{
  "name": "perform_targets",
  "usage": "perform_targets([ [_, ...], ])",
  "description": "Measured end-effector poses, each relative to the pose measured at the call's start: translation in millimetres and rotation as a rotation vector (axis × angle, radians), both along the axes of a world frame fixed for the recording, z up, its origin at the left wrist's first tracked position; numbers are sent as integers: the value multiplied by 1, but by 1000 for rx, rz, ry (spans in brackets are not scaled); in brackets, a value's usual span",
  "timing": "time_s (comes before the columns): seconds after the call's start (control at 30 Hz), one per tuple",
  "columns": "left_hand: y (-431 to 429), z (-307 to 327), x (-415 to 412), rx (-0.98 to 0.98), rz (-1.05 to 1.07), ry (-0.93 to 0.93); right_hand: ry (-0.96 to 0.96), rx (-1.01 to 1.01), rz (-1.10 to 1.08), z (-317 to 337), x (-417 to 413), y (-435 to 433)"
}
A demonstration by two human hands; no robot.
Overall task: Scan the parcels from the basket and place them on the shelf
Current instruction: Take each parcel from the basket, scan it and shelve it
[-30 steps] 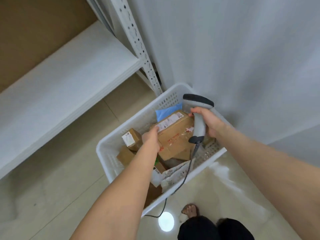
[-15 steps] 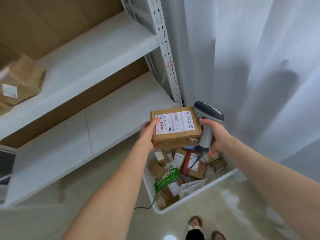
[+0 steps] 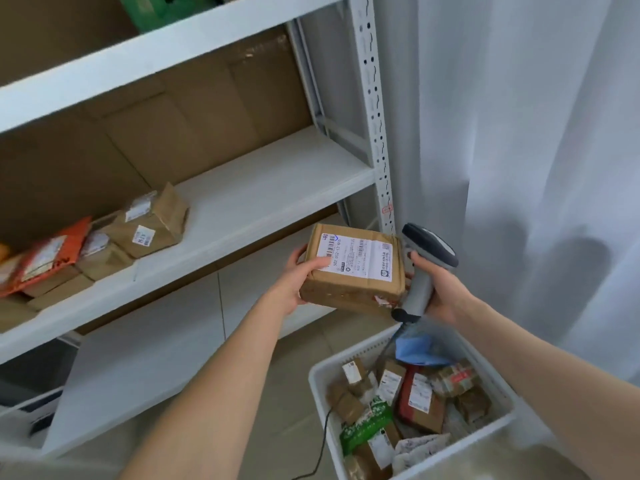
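My left hand (image 3: 298,276) grips the left end of a brown cardboard parcel (image 3: 353,292) with a white shipping label on top, held level in front of the shelf. My right hand (image 3: 437,288) holds a grey handheld barcode scanner (image 3: 423,271) right beside the parcel's right end, its dark head above the box's corner. Below, the white plastic basket (image 3: 320,382) on the floor holds several small parcels, a blue bag and a green packet. The white metal shelf (image 3: 263,199) has free board on its right half.
Several scanned parcels (image 3: 145,226), brown boxes and an orange mailer, lie on the left part of the middle shelf. A perforated upright post (image 3: 375,116) stands at the shelf's right end. White curtain fabric hangs on the right. The scanner cable trails down past the basket to the floor.
Both hands rose from the basket with the parcel and scanner. The view tilted up, so the middle shelf and its parcels now show. The parcel has moved higher toward the shelf.
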State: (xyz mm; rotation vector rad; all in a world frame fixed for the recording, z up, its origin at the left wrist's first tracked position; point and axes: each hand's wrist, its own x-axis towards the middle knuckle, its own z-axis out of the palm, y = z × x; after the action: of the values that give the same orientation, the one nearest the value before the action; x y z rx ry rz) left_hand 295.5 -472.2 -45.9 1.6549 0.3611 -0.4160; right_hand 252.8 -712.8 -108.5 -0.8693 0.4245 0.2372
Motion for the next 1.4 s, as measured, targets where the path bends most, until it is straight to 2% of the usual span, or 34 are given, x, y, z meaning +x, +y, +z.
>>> perform_targets([
  [0.17, 72, 43, 23, 4, -177, -64, -45, 55, 66, 36, 3, 63],
  [0.3, 115, 75, 38, 54, -284, -130, -13, 65, 31, 45, 2, 126],
  [0.47, 138, 73, 61, 52, -33, -361, -65, 145, -35, 54, 7, 180],
  [0.57, 139, 64, 66, -110, 71, -297, -73, 140, -93, 59, 11, 199],
  [0.63, 135, 57, 65, -235, 53, -232, -58, 127, -145, 61, 16, 208],
  [0.77, 123, 44, 52, -197, -114, -187, -44, 112, -230, 68, 27, 217],
  [0.9, 129, 40, 58, -136, -234, -138, -55, -39, -229, 72, 30, 214],
  [1.03, 143, 43, 76, -70, -209, -245, -18, -261, -291, 79, 29, 207],
  [1.2, 164, 50, 103, -36, -275, -282, -121, -469, -215, 93, 14, 217],
  [1.4, 186, 41, 132, 8, -378, -306, -119, -569, -183, 103, 6, 262],
])
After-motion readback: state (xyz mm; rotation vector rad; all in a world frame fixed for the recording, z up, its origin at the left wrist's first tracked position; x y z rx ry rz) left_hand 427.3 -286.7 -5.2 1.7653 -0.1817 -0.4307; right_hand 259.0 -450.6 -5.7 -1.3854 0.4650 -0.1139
